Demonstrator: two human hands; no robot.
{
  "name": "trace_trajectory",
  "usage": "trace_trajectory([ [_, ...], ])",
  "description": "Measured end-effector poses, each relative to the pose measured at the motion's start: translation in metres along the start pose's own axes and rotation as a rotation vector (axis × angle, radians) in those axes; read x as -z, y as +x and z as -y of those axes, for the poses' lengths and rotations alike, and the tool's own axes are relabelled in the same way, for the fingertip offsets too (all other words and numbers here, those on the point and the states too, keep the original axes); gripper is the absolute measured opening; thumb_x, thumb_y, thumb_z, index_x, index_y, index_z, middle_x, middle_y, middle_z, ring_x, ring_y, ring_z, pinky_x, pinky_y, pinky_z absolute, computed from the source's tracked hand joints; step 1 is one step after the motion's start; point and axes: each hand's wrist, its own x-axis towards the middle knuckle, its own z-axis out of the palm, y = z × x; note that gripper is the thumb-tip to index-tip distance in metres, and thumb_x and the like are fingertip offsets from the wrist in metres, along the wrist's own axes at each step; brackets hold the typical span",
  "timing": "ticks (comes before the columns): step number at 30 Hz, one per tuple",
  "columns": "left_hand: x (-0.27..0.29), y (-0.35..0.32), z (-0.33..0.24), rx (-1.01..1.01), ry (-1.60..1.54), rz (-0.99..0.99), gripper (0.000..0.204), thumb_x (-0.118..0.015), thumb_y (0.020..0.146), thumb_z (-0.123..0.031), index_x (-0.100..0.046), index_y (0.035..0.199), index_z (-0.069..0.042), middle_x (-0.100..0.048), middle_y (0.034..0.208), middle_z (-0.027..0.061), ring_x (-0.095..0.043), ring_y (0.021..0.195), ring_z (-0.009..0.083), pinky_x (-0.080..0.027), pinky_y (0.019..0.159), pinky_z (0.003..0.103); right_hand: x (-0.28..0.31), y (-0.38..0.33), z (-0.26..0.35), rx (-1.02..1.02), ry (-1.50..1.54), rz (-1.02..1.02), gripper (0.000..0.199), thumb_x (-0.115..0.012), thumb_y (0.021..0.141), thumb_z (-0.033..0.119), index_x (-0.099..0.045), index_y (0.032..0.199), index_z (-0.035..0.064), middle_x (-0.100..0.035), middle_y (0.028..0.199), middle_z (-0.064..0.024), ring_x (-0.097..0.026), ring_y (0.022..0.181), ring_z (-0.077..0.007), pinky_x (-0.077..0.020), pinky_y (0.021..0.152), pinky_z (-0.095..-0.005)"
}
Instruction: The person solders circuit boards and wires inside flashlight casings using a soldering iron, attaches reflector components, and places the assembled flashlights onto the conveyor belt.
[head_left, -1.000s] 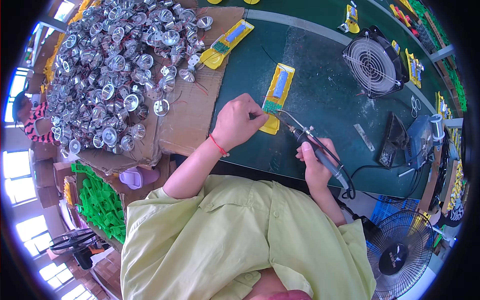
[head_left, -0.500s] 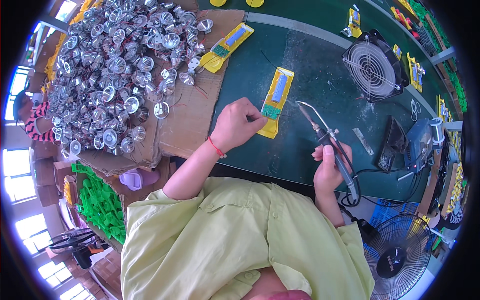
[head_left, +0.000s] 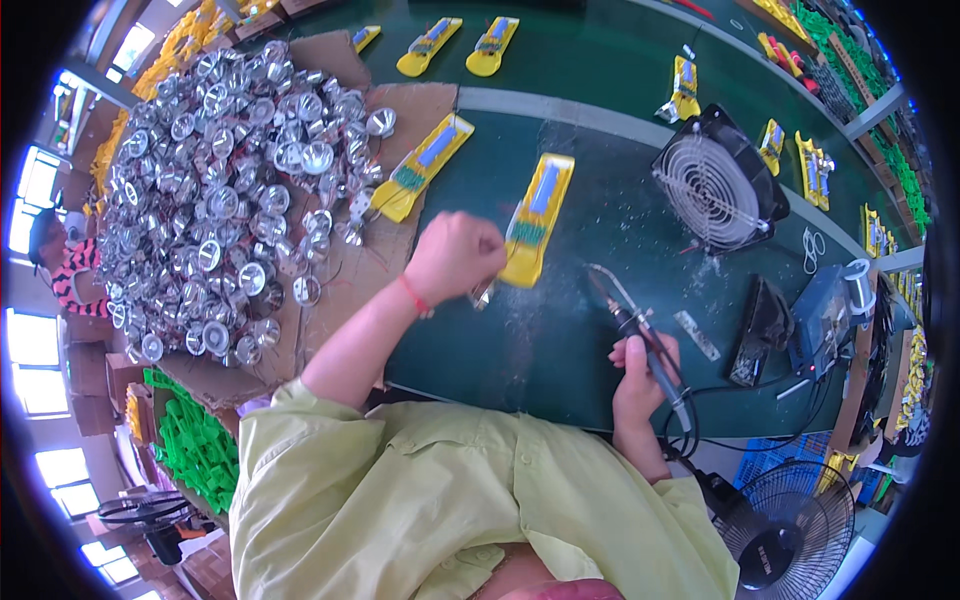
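A yellow plastic housing (head_left: 523, 268) lies on the green bench in front of me, fitted with a blue cylindrical battery cell (head_left: 545, 188) and a small green circuit board (head_left: 526, 234). At its left edge, beside the board, my left hand (head_left: 452, 258) is closed with the fingertips pinched together. What they pinch is too small to make out. A bit of shiny silver metal (head_left: 484, 295) peeks out beneath this hand. Further right, my right hand (head_left: 641, 383) grips a soldering iron (head_left: 650, 352). The iron's tip points up and left, apart from the housing.
Silver lamp reflectors (head_left: 215, 200) with wires are heaped on cardboard (head_left: 385, 240) at the left. Another yellow housing (head_left: 398, 200) lies beside the heap. To the right stand a square fan (head_left: 712, 190), a blue soldering station (head_left: 822, 318) and a solder spool (head_left: 859, 286). More yellow housings line the far side.
The view has shifted, showing more of the far bench. My soldering iron has drawn back toward me, away from the board. Shiny metal now shows beneath my left hand, which stays beside the housing.
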Motion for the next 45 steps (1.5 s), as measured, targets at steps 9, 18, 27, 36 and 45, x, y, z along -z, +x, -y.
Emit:
trace_trajectory([
  [9, 0.049, 0.209, -0.002, 0.003, 0.13, -0.336, 0.046, -0.064, 0.074, -0.046, -0.065, 0.101, -0.008, -0.065, 0.096, 0.012, -0.062, 0.086, 0.0271, -0.049, 0.077, 0.035, 0.004, -0.001, -0.001, -0.129, 0.039, 0.054, 0.018, -0.06, 0.081, 0.001, -0.049, 0.094, -0.0031, -0.06, 0.076, -0.0122, -0.06, 0.062, -0.0141, -0.0509, 0.057, -0.0252],
  [18, 0.08, 0.067, 0.042, 0.031, 0.708, -0.015, 0.063, -0.068, 0.068, -0.03, -0.047, 0.125, -0.013, -0.057, 0.102, 0.0155, -0.059, 0.092, 0.0319, -0.047, 0.081, 0.04, -0.001, 0.0, 0.003, -0.122, 0.051, 0.083, 0.018, -0.059, 0.083, 0.007, -0.05, 0.095, -0.0028, -0.059, 0.071, -0.0111, -0.057, 0.058, -0.0128, -0.0469, 0.054, -0.0229],
  [27, -0.029, -0.018, -0.012, 0.001, 0.252, -0.159, 0.059, -0.069, 0.067, -0.034, -0.051, 0.116, -0.007, -0.056, 0.094, 0.0176, -0.06, 0.078, 0.0346, -0.049, 0.071, 0.041, 0.001, 0.002, -0.004, 0.077, -0.081, -0.025, 0.018, -0.058, 0.083, 0.008, -0.052, 0.095, -0.0038, -0.06, 0.07, -0.0103, -0.056, 0.054, -0.011, -0.045, 0.05, -0.0201],
  [36, 0.087, -0.021, 0.075, -0.026, 0.629, -0.707, 0.027, -0.068, 0.069, -0.025, -0.064, 0.093, -0.012, -0.055, 0.097, 0.0081, -0.052, 0.094, 0.0295, -0.043, 0.082, 0.041, -0.005, -0.005, 0.0, 0.051, -0.052, 0.023, 0.018, -0.059, 0.083, 0.009, -0.052, 0.094, -0.0033, -0.061, 0.071, -0.0102, -0.057, 0.056, -0.0115, -0.0451, 0.051, -0.0201],
  [45, 0.101, -0.037, 0.081, -0.107, 0.065, -0.883, 0.01, -0.064, 0.078, -0.013, -0.071, 0.083, -0.008, -0.067, 0.086, 0.0056, -0.063, 0.074, 0.017, -0.049, 0.068, 0.028, 0.0, -0.016, 0.002, 0.121, -0.061, 0.07, 0.02, -0.06, 0.083, 0.009, -0.051, 0.095, -0.004, -0.061, 0.071, -0.0109, -0.058, 0.057, -0.0118, -0.0485, 0.054, -0.0218],
])
